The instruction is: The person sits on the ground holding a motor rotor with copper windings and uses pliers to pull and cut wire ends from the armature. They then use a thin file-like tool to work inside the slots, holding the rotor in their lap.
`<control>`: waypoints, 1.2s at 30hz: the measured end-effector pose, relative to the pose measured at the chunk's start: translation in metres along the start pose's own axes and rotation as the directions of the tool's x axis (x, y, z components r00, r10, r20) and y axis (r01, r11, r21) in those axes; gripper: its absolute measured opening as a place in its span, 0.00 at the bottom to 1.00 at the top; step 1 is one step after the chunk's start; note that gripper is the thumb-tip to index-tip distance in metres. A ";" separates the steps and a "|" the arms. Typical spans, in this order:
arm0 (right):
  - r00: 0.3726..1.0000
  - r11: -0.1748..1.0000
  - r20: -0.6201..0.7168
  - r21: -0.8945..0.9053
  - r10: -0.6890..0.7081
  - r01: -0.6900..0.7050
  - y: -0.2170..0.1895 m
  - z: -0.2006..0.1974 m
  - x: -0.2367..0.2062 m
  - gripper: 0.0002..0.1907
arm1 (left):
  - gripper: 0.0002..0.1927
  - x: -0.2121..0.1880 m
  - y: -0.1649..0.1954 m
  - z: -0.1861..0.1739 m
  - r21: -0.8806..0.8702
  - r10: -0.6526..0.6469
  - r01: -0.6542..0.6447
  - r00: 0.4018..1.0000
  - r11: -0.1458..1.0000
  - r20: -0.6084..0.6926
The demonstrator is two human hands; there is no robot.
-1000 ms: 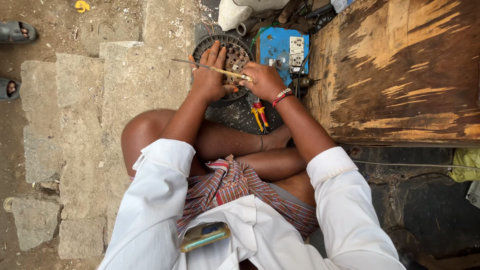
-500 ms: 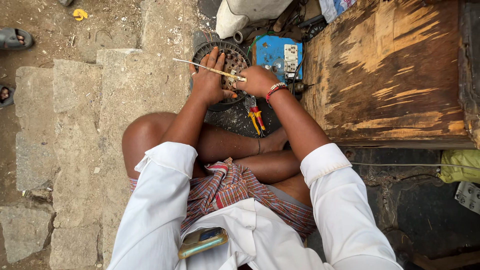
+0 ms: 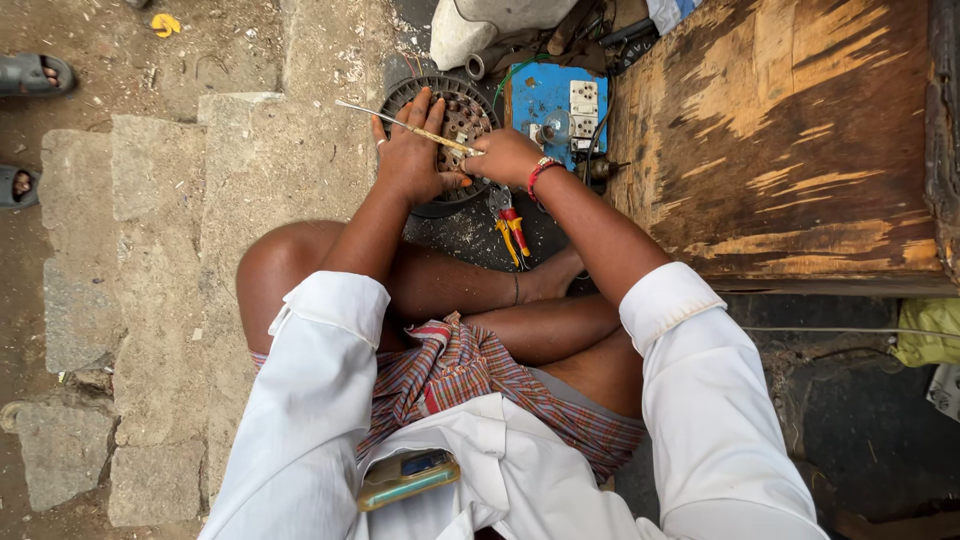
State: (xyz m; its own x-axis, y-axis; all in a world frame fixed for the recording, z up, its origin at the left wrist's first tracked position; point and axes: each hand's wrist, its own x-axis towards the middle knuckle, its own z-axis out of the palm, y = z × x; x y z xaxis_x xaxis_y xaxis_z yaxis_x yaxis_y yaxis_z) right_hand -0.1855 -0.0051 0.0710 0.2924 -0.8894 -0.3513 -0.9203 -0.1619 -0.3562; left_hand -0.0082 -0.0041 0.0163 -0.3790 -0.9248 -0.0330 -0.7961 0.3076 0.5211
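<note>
The round slotted core [image 3: 455,120] is pressed flat under the spread left hand [image 3: 412,155]; the thin stick [image 3: 400,122], pinched in the closed right hand [image 3: 507,158], is best guided slowly along one slot.

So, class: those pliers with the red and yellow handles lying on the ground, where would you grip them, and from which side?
Grip the pliers by the red and yellow handles, coming from the person's side. The handles point back toward the crossed legs and lie free, while the metal jaw end sits up by the right hand and the round metal part, so that end looks crowded.
</note>
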 end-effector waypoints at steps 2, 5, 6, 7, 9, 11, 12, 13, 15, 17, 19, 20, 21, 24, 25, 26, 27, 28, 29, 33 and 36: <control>0.999 0.997 -0.035 0.072 0.027 -0.024 0.006 0.004 -0.003 0.22 | 0.71 0.001 0.000 0.000 0.000 -0.013 0.013 1.000 1.000 0.020; 0.994 0.979 -0.033 0.180 0.106 -0.099 0.010 0.011 -0.007 0.22 | 0.70 0.000 -0.001 0.000 0.011 -0.028 0.028 0.999 1.000 0.042; 0.995 0.975 -0.051 0.209 0.083 -0.071 0.011 0.013 -0.008 0.22 | 0.70 0.001 -0.001 0.001 0.015 -0.034 0.033 0.998 0.999 0.045; 0.996 0.970 -0.067 0.241 0.055 -0.037 0.011 0.016 -0.009 0.21 | 0.70 0.000 -0.002 0.001 0.020 -0.033 0.032 0.999 0.999 0.036; 0.991 0.948 -0.062 0.303 0.117 -0.094 0.011 0.020 -0.009 0.19 | 0.71 0.000 -0.002 0.003 0.022 -0.011 0.011 1.000 1.000 0.028; 0.982 0.920 -0.053 0.361 0.182 -0.151 0.012 0.025 -0.010 0.18 | 0.70 0.001 -0.002 0.007 0.014 -0.009 0.008 1.000 1.000 0.029; 0.977 0.902 -0.053 0.396 0.207 -0.170 0.011 0.028 -0.010 0.18 | 0.70 0.001 -0.004 0.007 0.020 -0.009 0.009 1.000 1.000 0.024; 0.971 0.886 -0.047 0.422 0.235 -0.194 0.012 0.029 -0.010 0.17 | 0.69 0.002 -0.005 0.008 0.025 -0.009 0.009 1.000 1.000 0.022; 0.974 0.895 -0.059 0.410 0.217 -0.175 0.013 0.032 -0.011 0.18 | 0.69 0.001 -0.007 0.009 0.039 -0.011 0.011 1.000 0.999 0.023; 0.979 0.948 -0.129 0.298 0.156 -0.112 0.014 0.031 -0.014 0.18 | 0.69 0.000 -0.008 0.011 0.037 0.000 -0.001 1.000 0.999 0.021; 0.973 0.997 -0.231 0.075 0.028 -0.011 0.016 0.029 -0.017 0.19 | 0.69 -0.001 -0.008 0.010 0.044 0.011 -0.012 1.000 0.999 0.013; 0.970 0.984 -0.206 0.151 0.128 -0.098 0.015 0.026 -0.022 0.19 | 0.69 -0.002 -0.006 0.009 0.043 0.010 -0.011 1.000 0.999 0.016; 0.958 0.960 -0.187 0.221 0.217 -0.175 0.015 0.023 -0.025 0.19 | 0.69 -0.001 -0.006 0.008 0.050 0.011 -0.012 1.000 0.999 0.006; 0.896 0.834 -0.269 0.525 0.353 -0.171 0.022 0.019 -0.044 0.15 | 0.73 0.002 -0.001 0.002 0.120 -0.029 0.016 0.994 0.993 0.109; 0.870 0.764 -0.299 0.633 0.391 -0.125 0.026 0.019 -0.054 0.14 | 0.73 0.002 0.001 0.000 0.137 -0.032 0.017 0.994 0.990 0.107; 0.878 0.761 -0.314 0.643 0.360 -0.082 0.030 0.021 -0.066 0.13 | 0.73 0.002 0.003 -0.002 0.153 -0.032 0.014 0.993 0.988 0.115; 0.883 0.755 -0.327 0.655 0.335 -0.044 0.036 0.024 -0.080 0.13 | 0.73 0.002 0.005 -0.004 0.170 -0.030 0.008 0.991 0.985 0.129; 0.887 0.748 -0.341 0.664 0.310 -0.007 0.043 0.029 -0.095 0.13 | 0.73 0.001 0.008 -0.004 0.182 -0.016 -0.011 0.989 0.983 0.146; 0.879 0.742 -0.328 0.669 0.346 -0.042 0.050 0.036 -0.108 0.13 | 0.73 0.003 0.011 -0.005 0.192 -0.001 -0.029 0.988 0.981 0.155; 0.858 0.691 -0.322 0.721 0.401 -0.053 0.075 0.074 -0.147 0.13 | 0.73 0.020 0.020 -0.009 0.266 0.013 -0.070 0.977 0.961 0.211; 0.831 0.622 -0.301 0.780 0.467 -0.067 0.083 0.104 -0.149 0.13 | 0.71 0.027 0.020 -0.010 0.277 0.021 -0.086 0.974 0.957 0.227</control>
State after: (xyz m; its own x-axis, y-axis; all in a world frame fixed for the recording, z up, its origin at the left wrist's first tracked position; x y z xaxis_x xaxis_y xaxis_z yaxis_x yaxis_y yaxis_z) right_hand -0.2789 0.1583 0.0035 -0.2653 -0.9437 -0.1978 -0.3893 0.2925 -0.8734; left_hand -0.0299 -0.0250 0.0345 -0.4931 -0.8431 -0.2145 -0.8602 0.4356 0.2653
